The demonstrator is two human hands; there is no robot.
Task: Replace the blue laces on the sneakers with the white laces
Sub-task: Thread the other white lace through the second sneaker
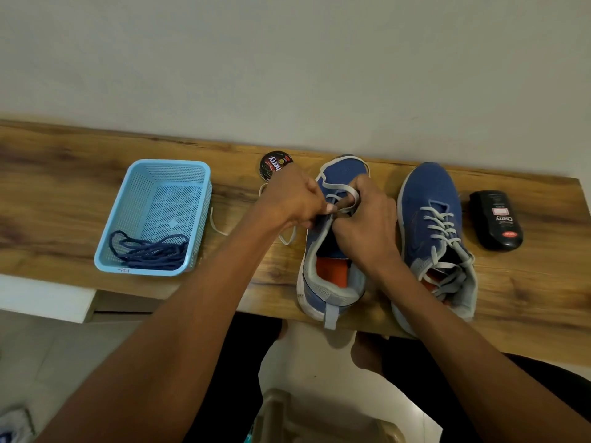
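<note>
Two blue sneakers stand on a wooden shelf [64, 187]. The left sneaker [332, 282] has a white lace [335, 187] partly threaded near its toe, with loose ends trailing left on the wood. My left hand [294, 199] pinches the lace at the sneaker's left eyelets. My right hand [367, 228] rests on the tongue area, fingers hooked through a lace loop. The right sneaker [431, 199] is fully laced in white. The blue laces [150, 251] lie in a light blue basket [166, 167] at the left.
A round shoe polish tin [271, 163] sits behind my left hand near the wall. A black polish applicator [495, 219] lies right of the right sneaker. The shelf's front edge runs just under the sneaker heels. My legs and a stool show below.
</note>
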